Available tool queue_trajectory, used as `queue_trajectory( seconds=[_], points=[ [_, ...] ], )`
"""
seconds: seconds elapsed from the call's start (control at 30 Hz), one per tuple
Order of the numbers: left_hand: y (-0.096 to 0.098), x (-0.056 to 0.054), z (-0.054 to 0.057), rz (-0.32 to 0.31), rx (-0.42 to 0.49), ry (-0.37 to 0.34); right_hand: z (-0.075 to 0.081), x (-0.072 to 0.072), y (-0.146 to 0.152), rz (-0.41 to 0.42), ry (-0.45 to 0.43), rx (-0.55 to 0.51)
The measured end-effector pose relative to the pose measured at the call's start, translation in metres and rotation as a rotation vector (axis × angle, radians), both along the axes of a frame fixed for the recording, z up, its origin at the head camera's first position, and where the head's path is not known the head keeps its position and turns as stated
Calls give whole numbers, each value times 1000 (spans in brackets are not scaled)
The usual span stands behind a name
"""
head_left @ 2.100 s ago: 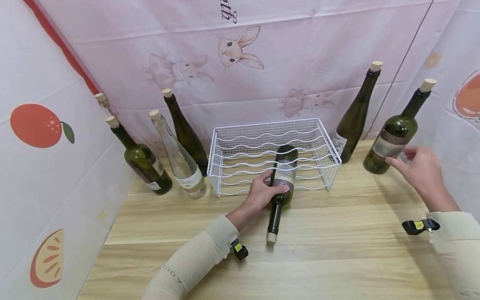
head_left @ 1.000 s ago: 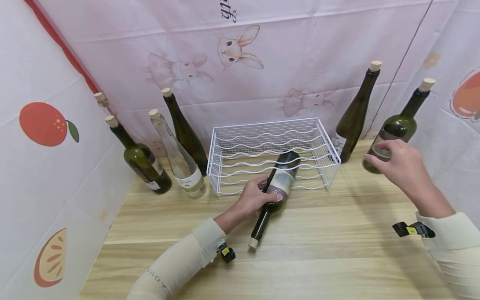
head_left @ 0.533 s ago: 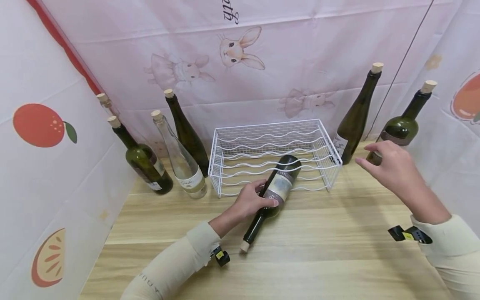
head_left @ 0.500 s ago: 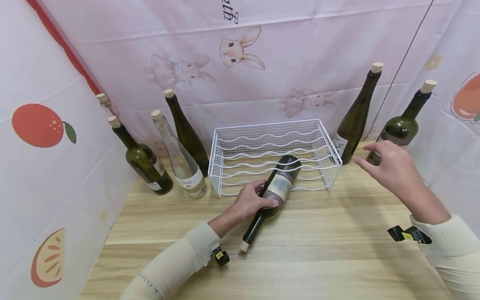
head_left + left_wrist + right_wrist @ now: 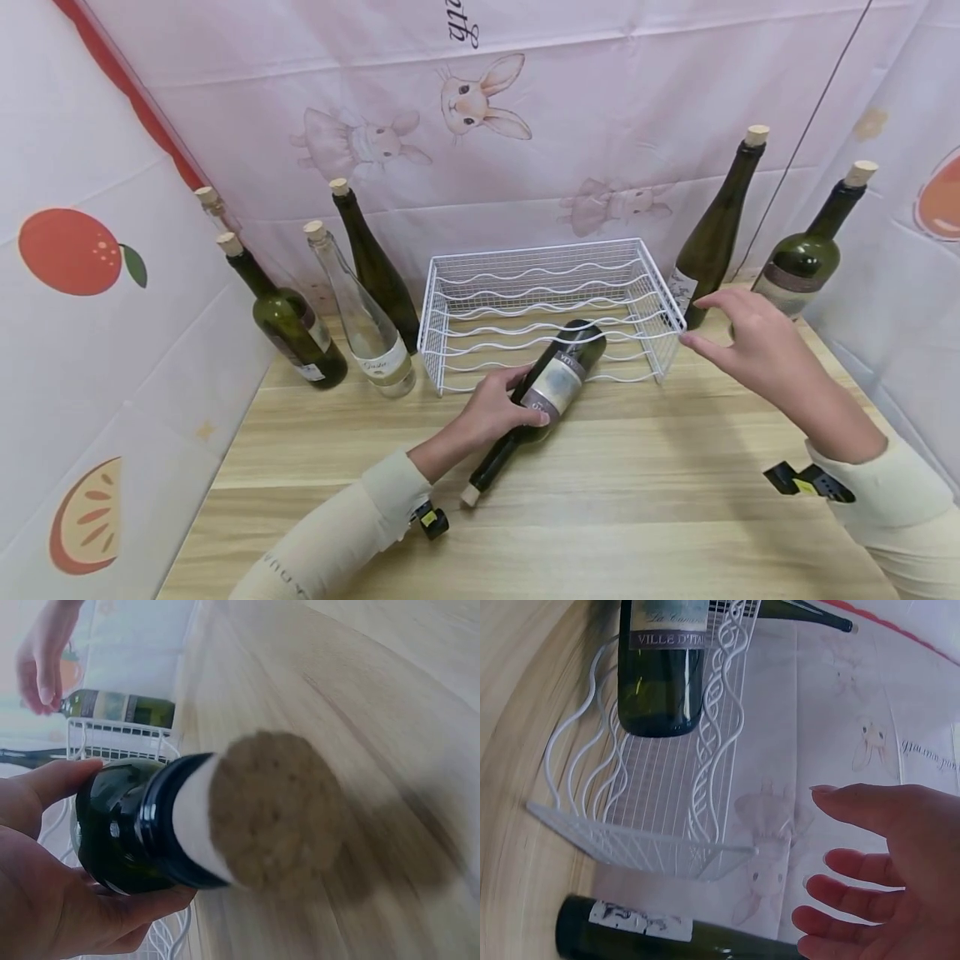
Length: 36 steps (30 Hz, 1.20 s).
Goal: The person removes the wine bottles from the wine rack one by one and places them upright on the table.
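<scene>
My left hand [image 5: 491, 408] grips a green wine bottle [image 5: 558, 379] round its lower label and shoulder, thumb on top. The bottle lies slanted, its cork [image 5: 274, 814] toward the near left. Its base end overlaps the wavy front wires of a white wire wine rack [image 5: 510, 292], as the right wrist view also shows. My right hand [image 5: 765, 354] hovers by the rack's right front corner, thumb and fingers apart, with nothing in it. Behind it stand a tall green bottle [image 5: 716, 225] and a labelled green bottle [image 5: 802, 258], both corked and partly hidden.
At the left stand a clear bottle [image 5: 363, 317], a tall dark bottle [image 5: 375, 267] and a green bottle [image 5: 288, 321], with another clear bottle [image 5: 213, 208] behind. A printed cloth [image 5: 600, 108] hangs behind the wooden table [image 5: 600, 517].
My left hand has drawn the bottle toward the near left, swinging its cork end left. My right hand has come away from the labelled bottle at the right and moved left toward the rack.
</scene>
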<state>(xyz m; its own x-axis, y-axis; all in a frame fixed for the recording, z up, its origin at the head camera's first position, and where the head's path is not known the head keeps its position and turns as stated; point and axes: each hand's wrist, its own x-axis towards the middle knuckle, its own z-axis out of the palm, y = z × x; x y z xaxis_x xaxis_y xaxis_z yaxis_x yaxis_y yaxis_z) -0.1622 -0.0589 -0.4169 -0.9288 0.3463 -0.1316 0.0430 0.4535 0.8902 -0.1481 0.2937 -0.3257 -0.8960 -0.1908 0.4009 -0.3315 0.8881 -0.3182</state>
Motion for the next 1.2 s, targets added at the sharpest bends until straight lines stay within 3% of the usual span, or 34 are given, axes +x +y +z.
queue_trajectory(
  seconds=[0.77, 1.03, 1.2],
  points=[
    [-19, 13, 7, -60, -71, 52, -13, 7, -57, 297, 148, 89],
    [-22, 16, 11, -80, -142, 111, -19, 8, -75, 375, 145, 117],
    [-23, 21, 15, -107, -163, 130, -25, 9, -87, 414, 77, 135]
  ],
)
